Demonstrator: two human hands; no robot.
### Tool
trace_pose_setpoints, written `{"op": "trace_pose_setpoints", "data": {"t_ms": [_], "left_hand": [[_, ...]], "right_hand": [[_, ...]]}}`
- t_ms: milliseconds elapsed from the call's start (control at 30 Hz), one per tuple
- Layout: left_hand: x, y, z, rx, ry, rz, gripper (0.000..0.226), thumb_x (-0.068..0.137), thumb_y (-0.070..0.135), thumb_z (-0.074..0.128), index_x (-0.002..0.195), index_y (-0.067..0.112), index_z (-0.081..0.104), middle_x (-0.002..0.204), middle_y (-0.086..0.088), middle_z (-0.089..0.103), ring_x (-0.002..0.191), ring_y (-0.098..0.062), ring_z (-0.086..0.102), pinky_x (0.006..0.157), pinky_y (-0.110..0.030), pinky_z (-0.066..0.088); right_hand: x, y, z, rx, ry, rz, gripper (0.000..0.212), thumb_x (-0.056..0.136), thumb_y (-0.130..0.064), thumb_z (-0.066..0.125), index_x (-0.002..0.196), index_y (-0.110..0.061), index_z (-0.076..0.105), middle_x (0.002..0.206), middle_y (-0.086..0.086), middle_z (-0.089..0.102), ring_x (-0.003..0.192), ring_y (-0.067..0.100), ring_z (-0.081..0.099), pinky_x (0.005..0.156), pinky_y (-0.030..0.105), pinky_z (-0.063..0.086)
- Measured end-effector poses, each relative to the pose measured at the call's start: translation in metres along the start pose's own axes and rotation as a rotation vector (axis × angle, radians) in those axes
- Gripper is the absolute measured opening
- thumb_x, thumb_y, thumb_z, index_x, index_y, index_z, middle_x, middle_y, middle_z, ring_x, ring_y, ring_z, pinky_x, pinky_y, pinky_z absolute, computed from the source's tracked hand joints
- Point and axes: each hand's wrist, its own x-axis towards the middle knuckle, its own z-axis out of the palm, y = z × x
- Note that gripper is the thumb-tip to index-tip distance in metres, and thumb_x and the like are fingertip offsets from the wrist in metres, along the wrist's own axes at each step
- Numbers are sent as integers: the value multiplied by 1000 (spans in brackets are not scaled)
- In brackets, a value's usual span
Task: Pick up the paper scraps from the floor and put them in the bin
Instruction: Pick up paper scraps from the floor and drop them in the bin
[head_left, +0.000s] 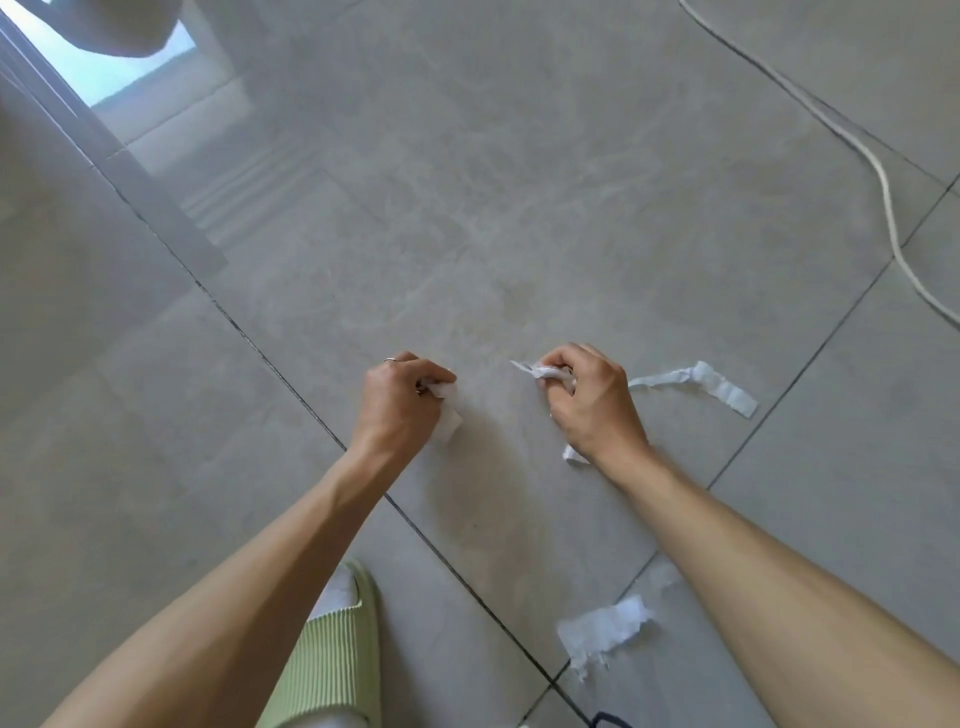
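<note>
My left hand (397, 402) is closed on a crumpled white paper scrap (451, 413) just above the grey tiled floor. My right hand (589, 402) grips another crumpled white scrap (540, 372), whose torn end pokes out to the left. A long white paper strip (719, 387) lies on the floor right of my right hand, and a small piece (571, 457) shows under that wrist. A torn white scrap (605, 631) lies on the tile between my forearms, nearer to me. No bin is in view.
My foot in a light green ribbed slipper (332, 660) stands at the bottom centre. A white cable (883, 182) runs across the floor at the upper right. A bright window reflection and a pale frame (156, 171) lie at the upper left.
</note>
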Motion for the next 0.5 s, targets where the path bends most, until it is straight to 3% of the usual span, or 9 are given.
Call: {"op": "trace_pose_setpoints", "data": {"t_ms": [100,200,267,333,400,500], "left_hand": [[-10,17,18,-33,-65,51,31,76,-12,60,84,12,78,85,0,65,73,-12,59,59,-5,38],[-17,41,49,19,-194,131,26,77,-5,67,89,16,76,86,2,62,77,-17,62,61,-7,40],[-22,55,66,81,-297,161,25,79,14,73,103,22,72,95,3,56,86,-21,61,70,-17,46],[-28,66,79,210,-424,194,56,73,34,78,125,31,58,117,0,47,103,-23,55,83,-34,51],[-33,75,86,383,-517,289,84,69,43,80,141,37,38,137,-5,33,118,-24,45,88,-42,52],[-32,83,94,547,-587,455,86,74,37,76,146,41,29,145,-8,22,124,-27,38,82,-42,54]], "right_hand": [[-13,21,-35,-14,50,62,11,83,-5,62,85,-13,69,84,1,61,76,11,54,65,8,35],[-20,50,-64,-140,83,117,16,84,-9,62,90,-15,76,86,6,62,86,23,54,73,18,33],[-21,64,-72,-216,99,163,16,84,-13,64,91,-19,77,98,8,62,100,30,50,83,23,33],[-22,74,-75,-255,56,209,15,82,-14,66,89,-20,78,128,12,53,123,34,38,103,31,32],[-23,79,-77,-252,-14,234,12,80,-18,70,87,-20,78,146,16,38,135,35,26,114,37,24],[-22,81,-77,-222,-19,234,11,81,-18,69,86,-19,78,136,13,49,126,32,39,103,22,27]]}}
